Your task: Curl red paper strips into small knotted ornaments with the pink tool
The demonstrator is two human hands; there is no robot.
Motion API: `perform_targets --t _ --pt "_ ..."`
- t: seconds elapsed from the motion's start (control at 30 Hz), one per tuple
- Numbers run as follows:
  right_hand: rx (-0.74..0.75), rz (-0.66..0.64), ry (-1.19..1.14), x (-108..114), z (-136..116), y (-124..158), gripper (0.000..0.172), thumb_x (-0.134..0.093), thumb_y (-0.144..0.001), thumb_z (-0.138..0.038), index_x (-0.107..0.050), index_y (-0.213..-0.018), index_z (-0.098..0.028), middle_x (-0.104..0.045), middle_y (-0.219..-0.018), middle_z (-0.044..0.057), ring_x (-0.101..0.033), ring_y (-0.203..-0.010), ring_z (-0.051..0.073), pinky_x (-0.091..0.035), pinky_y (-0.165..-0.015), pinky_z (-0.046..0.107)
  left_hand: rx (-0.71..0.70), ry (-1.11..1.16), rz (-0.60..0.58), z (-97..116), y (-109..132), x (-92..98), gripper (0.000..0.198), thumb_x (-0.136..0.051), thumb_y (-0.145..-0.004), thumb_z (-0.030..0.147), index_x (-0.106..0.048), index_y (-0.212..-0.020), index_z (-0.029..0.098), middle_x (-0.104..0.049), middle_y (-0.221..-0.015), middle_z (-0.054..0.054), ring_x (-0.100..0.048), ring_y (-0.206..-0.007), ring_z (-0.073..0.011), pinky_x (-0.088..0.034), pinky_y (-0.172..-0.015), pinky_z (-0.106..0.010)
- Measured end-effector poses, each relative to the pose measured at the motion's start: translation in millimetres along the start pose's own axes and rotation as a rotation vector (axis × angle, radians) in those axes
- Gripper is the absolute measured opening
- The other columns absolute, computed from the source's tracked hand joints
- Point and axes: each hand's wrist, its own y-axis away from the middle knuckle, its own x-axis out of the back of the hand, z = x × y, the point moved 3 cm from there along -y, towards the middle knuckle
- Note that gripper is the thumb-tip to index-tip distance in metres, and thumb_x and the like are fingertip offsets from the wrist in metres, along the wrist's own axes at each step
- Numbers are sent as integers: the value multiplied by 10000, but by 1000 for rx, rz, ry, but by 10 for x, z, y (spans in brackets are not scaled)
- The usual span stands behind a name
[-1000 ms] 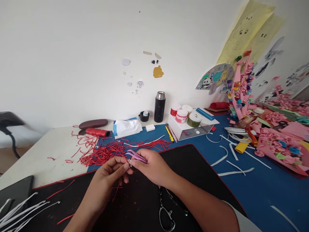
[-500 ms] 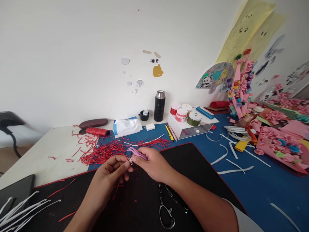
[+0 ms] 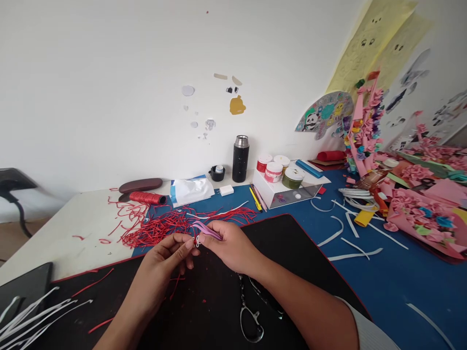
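Note:
Between finger and thumb, my left hand (image 3: 168,257) pinches a small looped white cord knot (image 3: 198,240) with a bit of red at it. My right hand (image 3: 233,247) is closed around purple tweezers (image 3: 208,230), their tips pointing left over the heap of red cord. Its thumb is right beside the white loops; whether it also grips them I cannot tell. Both hands meet above a black mat (image 3: 280,243). Behind them lies a tangled pile of cut red cord (image 3: 160,228). Under my right forearm rest glasses (image 3: 251,325), partly covered by the arm.
A red thread spool (image 3: 148,198), a black flask (image 3: 241,160) and a white box (image 3: 272,192) with several lidded jars line the wall. White strips (image 3: 355,255) lie to the right, near pink paper flowers (image 3: 419,218). White cords (image 3: 40,316) cross a dark flat device (image 3: 31,287) at left.
The left fingers have shifted slightly on the white knot, and a little red shows at their tips. The tweezers stay in the right hand; the whole view has moved a little.

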Motion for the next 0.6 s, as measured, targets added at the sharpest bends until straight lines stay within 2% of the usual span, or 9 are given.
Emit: perform_targets --t 0.37,0.6 --pt "5 -20 -11 -20 9 6 264 -655 -1011 -329 -554 -804 -201 -476 -736 -54 -414 -685 134 -303 -629 285 -6 -7 -10 -14 -9 36 414 -917 -768 599 -789 -778 204 -766 -757 -53 -597 -617 -170 -441 -562 -272" --pt "36 8 -62 3 -14 -1 187 -678 -1001 -358 -641 -918 -195 -575 -824 -31 -489 -749 147 -371 -696 278 10 -45 -22 16 5 12 455 -906 -751 637 -740 -753 214 -717 -702 -34 -576 -604 -179 -415 -561 -279"
